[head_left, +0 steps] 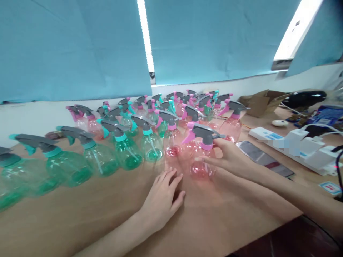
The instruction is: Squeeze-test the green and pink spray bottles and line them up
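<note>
My right hand (225,157) is wrapped round the body of a pink spray bottle (202,171) with a grey and pink trigger head. The bottle stands upright on the table, its nozzle pointing left. My left hand (164,194) lies on the tabletop with its fingers apart, just left of that bottle and holding nothing. Right behind the left fingertips is another pink spray bottle (173,142). To the left stands a front row of green spray bottles, among them a green bottle (128,153) and a clear-green bottle (152,148) with turquoise collars.
Many more pink and green spray bottles crowd the back of the wooden table (107,214). At right lie a phone (264,159), a white power strip (284,146) with plugs and cables, a white mouse (279,123) and an opened cardboard box (261,103). Blue sheets (75,46) cover the windows.
</note>
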Motion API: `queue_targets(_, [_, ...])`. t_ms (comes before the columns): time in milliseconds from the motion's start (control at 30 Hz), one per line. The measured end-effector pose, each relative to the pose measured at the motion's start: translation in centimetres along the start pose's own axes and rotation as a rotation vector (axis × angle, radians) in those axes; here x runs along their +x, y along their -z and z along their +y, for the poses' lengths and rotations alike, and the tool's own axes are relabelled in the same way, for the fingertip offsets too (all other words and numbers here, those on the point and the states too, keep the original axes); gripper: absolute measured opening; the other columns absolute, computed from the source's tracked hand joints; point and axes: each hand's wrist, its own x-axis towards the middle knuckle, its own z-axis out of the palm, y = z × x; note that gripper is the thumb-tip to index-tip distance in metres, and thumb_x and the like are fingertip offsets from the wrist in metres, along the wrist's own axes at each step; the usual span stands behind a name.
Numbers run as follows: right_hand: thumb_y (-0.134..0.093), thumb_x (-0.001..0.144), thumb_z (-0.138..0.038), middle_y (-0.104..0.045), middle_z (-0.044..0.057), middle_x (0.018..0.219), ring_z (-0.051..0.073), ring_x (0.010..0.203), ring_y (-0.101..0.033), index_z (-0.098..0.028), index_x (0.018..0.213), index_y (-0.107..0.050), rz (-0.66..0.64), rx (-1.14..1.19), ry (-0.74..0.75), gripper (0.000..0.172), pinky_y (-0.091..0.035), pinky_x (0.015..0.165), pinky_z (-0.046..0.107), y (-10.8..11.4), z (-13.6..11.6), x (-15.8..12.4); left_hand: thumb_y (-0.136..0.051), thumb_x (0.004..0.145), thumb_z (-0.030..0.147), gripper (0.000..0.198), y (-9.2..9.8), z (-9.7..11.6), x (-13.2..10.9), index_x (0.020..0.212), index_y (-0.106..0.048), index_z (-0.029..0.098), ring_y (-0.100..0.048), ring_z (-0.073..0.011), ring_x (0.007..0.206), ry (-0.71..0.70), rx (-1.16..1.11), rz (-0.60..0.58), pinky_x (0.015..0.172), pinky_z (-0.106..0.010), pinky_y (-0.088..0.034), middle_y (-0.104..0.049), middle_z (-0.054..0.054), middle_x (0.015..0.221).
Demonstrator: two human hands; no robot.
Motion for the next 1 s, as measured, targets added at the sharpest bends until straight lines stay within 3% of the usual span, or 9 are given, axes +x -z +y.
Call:
queue_targets(33, [-0.065,0.075,-0.054,-0.063,0.003,0.078,0.022,0.072,-0.059,-0.022,0.077,-0.057,0.007,0.003,-0.022,0.033,-0.043,0.061,0.033,0.5,1.2,0.0,-0.053,0.092,0.025,0.038,-0.2,0.3,0.5,0.127,-0.054,0.012,-0.045,-0.0328,0.126,-0.013,-0.003,-0.005,0.101,-0.052,-0.04,-0.052,-0.017,0.133])
queue_targets(133, [-0.065,0.072,-0.057,-0.059,0.002,0.07,0.022,0.067,-0.057,-0.022,0.068,-0.051,0.081,-0.101,-0.111,0.038,-0.041,0.057,0.033,2.2,3.9,0.5,-0.054,0.091,0.025,0.039,-0.9,1.3,2.2,0.128,-0.053,0.012,-0.044,-0.0326,0.128,-0.047,-0.02,-0.027,0.103,-0.052,-0.039,-0.051,-0.017,0.134])
queue_targets(267, [-0.065,0.074,-0.055,-0.061,0.004,0.07,0.021,0.064,-0.057,-0.022,0.069,-0.048,0.163,-0.209,-0.141,0.038,-0.039,0.055,0.032,3.3,5.9,2.1,-0.054,0.091,0.024,0.038,-1.4,2.4,4.4,0.128,-0.052,0.013,-0.044,-0.0329,0.128,-0.07,-0.047,-0.063,0.102,-0.053,-0.039,-0.051,-0.016,0.135])
queue_targets(567, [-0.063,0.074,-0.061,-0.07,0.01,0.085,0.029,0.079,-0.066,-0.019,0.091,-0.059,0.247,-0.284,-0.151,0.046,-0.045,0.067,0.037,2.4,8.1,5.4,-0.055,0.09,0.024,0.037,-2.2,2.9,7.4,0.126,-0.052,0.016,-0.045,-0.0313,0.127,-0.13,-0.14,-0.027,0.102,-0.051,-0.041,-0.052,-0.014,0.133])
queue_targets(733, [-0.061,0.075,-0.061,-0.07,0.011,0.086,0.028,0.077,-0.066,-0.015,0.097,-0.059,0.207,-0.237,-0.132,0.051,-0.046,0.065,0.037,1.8,9.2,6.6,-0.058,0.087,0.02,0.039,-2.3,2.8,8.1,0.125,-0.053,0.016,-0.045,-0.0315,0.127,-0.127,-0.174,-0.039,0.102,-0.051,-0.042,-0.053,-0.014,0.132])
queue_targets(1000, [-0.059,0.074,-0.065,-0.068,0.01,0.082,0.026,0.072,-0.064,-0.017,0.09,-0.059,0.213,-0.246,-0.122,0.051,-0.045,0.061,0.035,1.7,9.4,7.6,-0.058,0.087,0.022,0.04,-3.4,2.4,8.7,0.126,-0.053,0.018,-0.044,-0.031,0.127,-0.157,-0.217,0.003,0.102,-0.052,-0.041,-0.052,-0.013,0.133])
